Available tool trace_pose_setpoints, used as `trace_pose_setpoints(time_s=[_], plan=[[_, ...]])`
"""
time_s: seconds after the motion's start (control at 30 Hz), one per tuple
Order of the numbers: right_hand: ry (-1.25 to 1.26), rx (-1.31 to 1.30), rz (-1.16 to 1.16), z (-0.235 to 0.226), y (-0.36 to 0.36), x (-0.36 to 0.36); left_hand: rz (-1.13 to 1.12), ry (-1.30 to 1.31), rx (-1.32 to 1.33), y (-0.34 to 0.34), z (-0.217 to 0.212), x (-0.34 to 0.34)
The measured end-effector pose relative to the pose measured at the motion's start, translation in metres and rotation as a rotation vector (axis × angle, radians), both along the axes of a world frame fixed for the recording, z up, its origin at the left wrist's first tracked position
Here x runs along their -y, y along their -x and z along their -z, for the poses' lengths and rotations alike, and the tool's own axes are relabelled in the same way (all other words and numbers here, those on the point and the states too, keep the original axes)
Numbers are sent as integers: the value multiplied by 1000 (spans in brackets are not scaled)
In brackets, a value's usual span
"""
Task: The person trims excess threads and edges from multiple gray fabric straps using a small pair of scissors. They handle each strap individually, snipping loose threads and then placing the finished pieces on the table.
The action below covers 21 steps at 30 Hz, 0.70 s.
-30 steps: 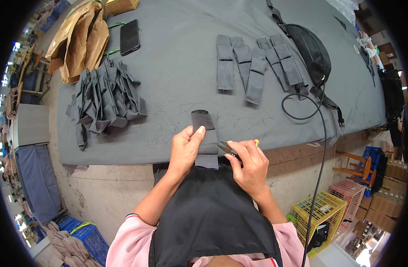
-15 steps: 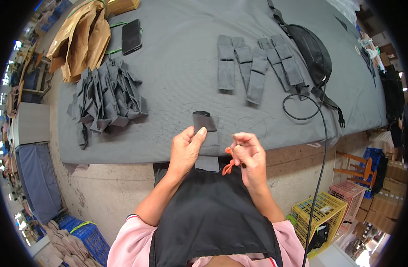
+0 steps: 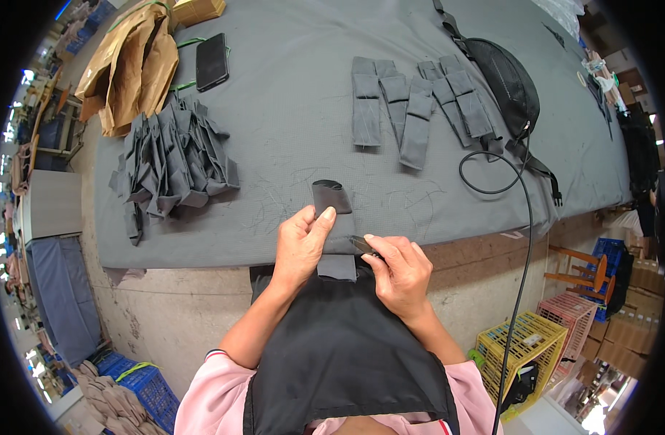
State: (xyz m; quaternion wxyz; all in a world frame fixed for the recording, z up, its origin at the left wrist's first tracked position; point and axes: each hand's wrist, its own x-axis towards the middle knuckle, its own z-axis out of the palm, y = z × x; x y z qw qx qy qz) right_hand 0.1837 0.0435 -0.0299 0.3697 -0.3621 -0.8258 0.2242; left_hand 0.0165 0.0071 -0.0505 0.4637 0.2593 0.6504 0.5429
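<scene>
Scissors [image 3: 363,245] back at strip [image 3: 339,241] | phone [image 3: 212,62], paper bag [image 3: 133,69] left | cable [image 3: 531,225] right

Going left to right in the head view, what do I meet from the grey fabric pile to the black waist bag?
Grey fabric pile → left hand pinching a grey fabric strip → right hand holding a small dark-bladed tool → black waist bag.

On worktop [image 3: 296,87]: pile [image 3: 174,159] L, phone [image 3: 212,62] behind; strips [image 3: 416,136] R of ctr, pouch [image 3: 503,80] R of strips; cloth [image 3: 341,235] @ front edge, btw L hand [image 3: 301,243] & R hand [image 3: 405,272].
</scene>
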Motion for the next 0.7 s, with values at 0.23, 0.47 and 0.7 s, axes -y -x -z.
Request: trace_pose_setpoints(time_s=[0.23, 0.47, 0.7], plan=[[74, -52, 42, 2, -1, 3, 1, -17, -20, 0, 2, 2], [187, -90, -15, 2, 0, 4, -3, -17, -55, 0, 5, 2], [57, 105, -94, -15, 3, 3, 29, -27, -33, 2, 7, 4]])
